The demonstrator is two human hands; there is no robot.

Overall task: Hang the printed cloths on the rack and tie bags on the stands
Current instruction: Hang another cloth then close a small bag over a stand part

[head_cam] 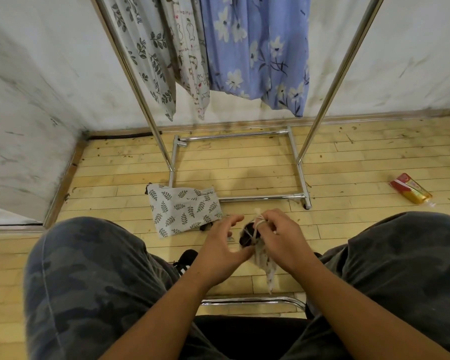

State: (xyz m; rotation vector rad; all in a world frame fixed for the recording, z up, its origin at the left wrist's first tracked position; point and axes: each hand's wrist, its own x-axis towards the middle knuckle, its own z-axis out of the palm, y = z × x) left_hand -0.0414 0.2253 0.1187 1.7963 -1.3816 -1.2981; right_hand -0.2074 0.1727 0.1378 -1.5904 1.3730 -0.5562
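As seen from the head camera, we find three printed cloths hanging on the rack (pixel 260 198): a leaf-print cloth (pixel 146 55), a cartoon-print cloth (pixel 192 61) and a blue floral cloth (pixel 255 48). In front of the rack's base, the right hand (pixel 283 240) grasps a small bag (pixel 265 263), its cord (pixel 256 227) looped over the forefinger. The left hand (pixel 220 248) is released, fingers spread, thumb touching the small bag. A leaf-print bag (pixel 183 210) lies on the floor at the base's near left corner; a red-and-yellow packet (pixel 411 189) lies right of the rack.
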